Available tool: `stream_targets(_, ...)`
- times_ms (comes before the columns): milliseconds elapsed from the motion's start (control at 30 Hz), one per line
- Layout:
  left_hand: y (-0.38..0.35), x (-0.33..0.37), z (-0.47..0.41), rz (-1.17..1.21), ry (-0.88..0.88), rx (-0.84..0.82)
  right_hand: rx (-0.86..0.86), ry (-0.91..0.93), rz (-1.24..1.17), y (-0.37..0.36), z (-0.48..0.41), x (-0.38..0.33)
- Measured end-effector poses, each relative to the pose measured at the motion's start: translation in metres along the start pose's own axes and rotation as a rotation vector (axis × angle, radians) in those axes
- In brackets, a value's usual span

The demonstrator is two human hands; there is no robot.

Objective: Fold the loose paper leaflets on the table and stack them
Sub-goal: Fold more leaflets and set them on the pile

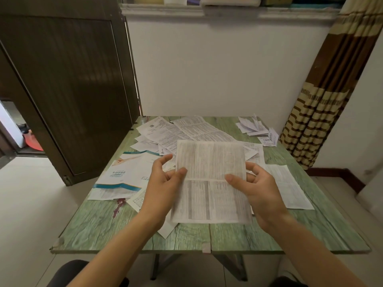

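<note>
Paper leaflet (211,179) held up above the green table (99,224)
Both side edges are pinched, by the left hand (165,183) and the right hand (259,189), thumbs on the printed face; loose leaflets (163,131) lie beyond, folded ones (250,126) at the far right corner

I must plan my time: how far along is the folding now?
Done: a small folded pile lies at the table's far right corner. In hand: the left hand and right hand pinch one leaflet, creased across its middle. Left: many loose sheets lie across the far and left side, and one sheet at the right.
</note>
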State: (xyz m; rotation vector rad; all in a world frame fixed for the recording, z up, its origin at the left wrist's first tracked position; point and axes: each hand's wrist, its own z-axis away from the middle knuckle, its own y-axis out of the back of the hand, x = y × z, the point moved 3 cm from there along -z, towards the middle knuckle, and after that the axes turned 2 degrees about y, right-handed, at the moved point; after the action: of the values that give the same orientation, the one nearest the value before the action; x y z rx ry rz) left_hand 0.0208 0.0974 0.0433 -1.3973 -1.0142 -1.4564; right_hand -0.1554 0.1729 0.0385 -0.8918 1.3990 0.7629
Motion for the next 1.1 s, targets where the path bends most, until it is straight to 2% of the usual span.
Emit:
stream_targets(67, 0.002, 0.001, -0.001, 0.047, 0.054, -0.040, -0.038, -0.050, -0.050, 0.002, -0.001, -0.001)
stream_targets(233, -0.003, 0.007, 0.003, 0.169, 0.243, -0.314, -0.095, -0.064, -0.072, -0.001, 0.001, -0.004)
stream_targets(400, -0.007, -0.001, 0.004, 0.067, 0.196, -0.201, -0.133, -0.082, 0.017, -0.004, 0.002, -0.002)
stream_targets(567, -0.008, -0.005, 0.003, 0.045, 0.183, -0.185, -0.246, -0.262, -0.135, -0.003, 0.002, 0.000)
stream_targets(634, -0.009, -0.005, 0.003, 0.047, 0.191, -0.186, -0.257, -0.276, -0.143, -0.001, 0.002, 0.000)
stream_targets(900, -0.012, -0.006, 0.006, 0.060, 0.203, -0.220, -0.283, -0.219, -0.045, -0.004, 0.006, -0.003)
stream_targets(1100, -0.010, -0.007, 0.005, 0.032, 0.187, -0.257, -0.167, -0.112, 0.102, -0.002, 0.005, -0.003)
